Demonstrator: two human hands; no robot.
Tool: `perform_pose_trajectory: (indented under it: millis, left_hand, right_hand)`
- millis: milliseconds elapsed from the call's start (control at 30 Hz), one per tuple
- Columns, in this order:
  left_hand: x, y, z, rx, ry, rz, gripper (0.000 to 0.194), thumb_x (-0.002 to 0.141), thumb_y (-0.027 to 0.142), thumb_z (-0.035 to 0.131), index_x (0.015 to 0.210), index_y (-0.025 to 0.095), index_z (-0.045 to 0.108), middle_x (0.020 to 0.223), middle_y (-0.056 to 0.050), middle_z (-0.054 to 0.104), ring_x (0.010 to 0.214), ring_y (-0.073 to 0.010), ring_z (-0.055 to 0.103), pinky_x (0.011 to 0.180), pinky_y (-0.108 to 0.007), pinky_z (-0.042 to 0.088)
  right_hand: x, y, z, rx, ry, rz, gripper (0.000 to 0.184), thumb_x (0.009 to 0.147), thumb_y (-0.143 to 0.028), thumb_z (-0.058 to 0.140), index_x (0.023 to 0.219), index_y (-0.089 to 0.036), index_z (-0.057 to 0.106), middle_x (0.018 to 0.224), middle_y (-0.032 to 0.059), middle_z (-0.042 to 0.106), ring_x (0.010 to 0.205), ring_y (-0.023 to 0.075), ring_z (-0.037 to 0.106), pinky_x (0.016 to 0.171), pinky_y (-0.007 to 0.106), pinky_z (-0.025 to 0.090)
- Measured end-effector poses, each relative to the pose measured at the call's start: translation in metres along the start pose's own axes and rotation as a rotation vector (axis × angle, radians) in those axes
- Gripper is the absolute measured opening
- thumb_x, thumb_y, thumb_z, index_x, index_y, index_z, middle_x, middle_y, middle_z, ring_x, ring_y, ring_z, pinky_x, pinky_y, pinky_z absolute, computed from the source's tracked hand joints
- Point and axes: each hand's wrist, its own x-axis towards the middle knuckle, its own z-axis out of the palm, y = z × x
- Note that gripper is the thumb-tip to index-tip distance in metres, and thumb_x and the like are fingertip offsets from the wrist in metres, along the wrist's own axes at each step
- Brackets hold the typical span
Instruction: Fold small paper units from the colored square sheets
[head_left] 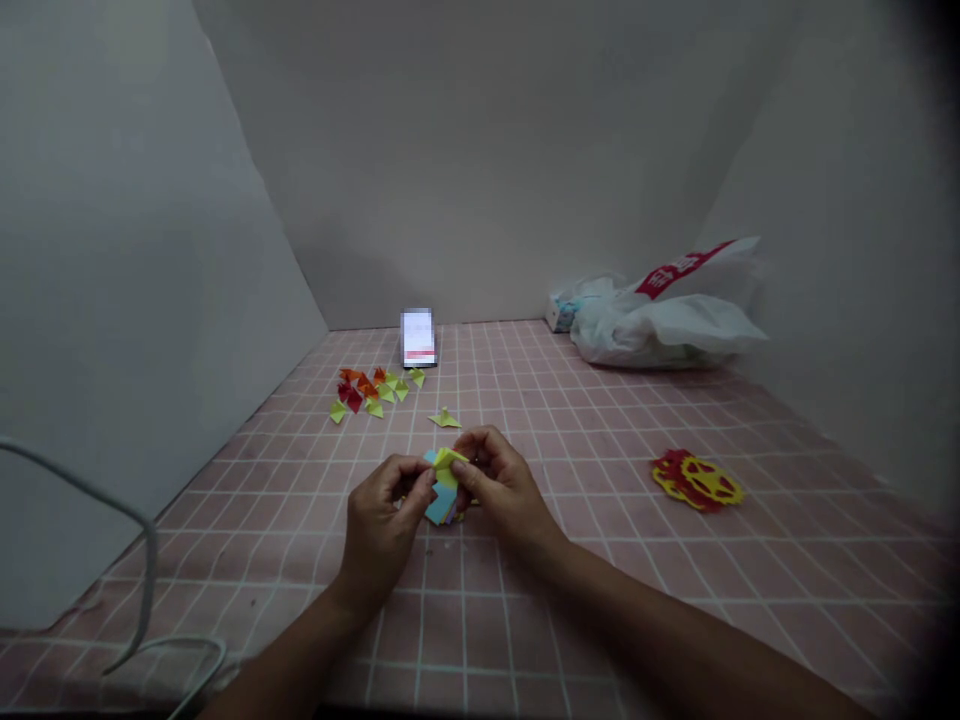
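Above the pink white-gridded tablecloth, left hand and right hand pinch a small folded yellow paper between fingertips — just over flat blue paper, near a yellow-green folded-paper bird.

You can't make out the white characters on the crumpled white plastic bag's red band; nothing reads clearly.

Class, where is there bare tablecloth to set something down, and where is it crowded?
The tablecloth lies bare between the right hand and the red and yellow cutouts, and between the phone and the plastic bag. Crowded: the folded papers near the phone, and the coloured sheets by the left hand.
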Motion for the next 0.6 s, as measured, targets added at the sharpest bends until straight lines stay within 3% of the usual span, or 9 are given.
perform_pose_trajectory:
  millis: [167,367,600]
  left_hand:
    - [0.0003,-0.0003,0.0004,-0.024,-0.008,-0.013,0.012,0.088,0.030,0.062,0.087,0.019,0.066,0.074,0.001,0.068,0.066,-0.0125,0.065,0.063,-0.022,0.052]
    - [0.0025,0.0023,0.0018,-0.128,0.004,-0.062,0.011,0.085,0.029,0.065,0.088,0.018,0.067,0.072,0.001,0.067,0.064,-0.0132,0.065,0.061,-0.022,0.053]
    - [0.0017,0.0024,0.0009,-0.100,-0.024,-0.041,0.010,0.085,0.028,0.065,0.084,0.018,0.068,0.072,0.001,0.065,0.064,-0.0122,0.063,0.060,-0.021,0.050]
  right_hand:
    - [0.0004,0.0006,-0.0015,-0.035,-0.020,0.016,0.022,0.079,-0.036,0.069,0.079,-0.019,0.055,0.066,-0.0046,0.056,0.049,0.0076,0.053,0.047,0.021,0.046]
    - [-0.0005,0.0028,-0.0008,-0.013,-0.035,-0.012,0.024,0.078,-0.037,0.071,0.078,-0.020,0.055,0.065,-0.0048,0.056,0.049,0.0078,0.053,0.047,0.021,0.045]
    - [-0.0023,-0.0001,-0.0003,-0.044,-0.065,0.016,0.027,0.079,-0.042,0.072,0.081,-0.019,0.057,0.071,-0.0031,0.057,0.056,0.0091,0.055,0.050,0.022,0.047]
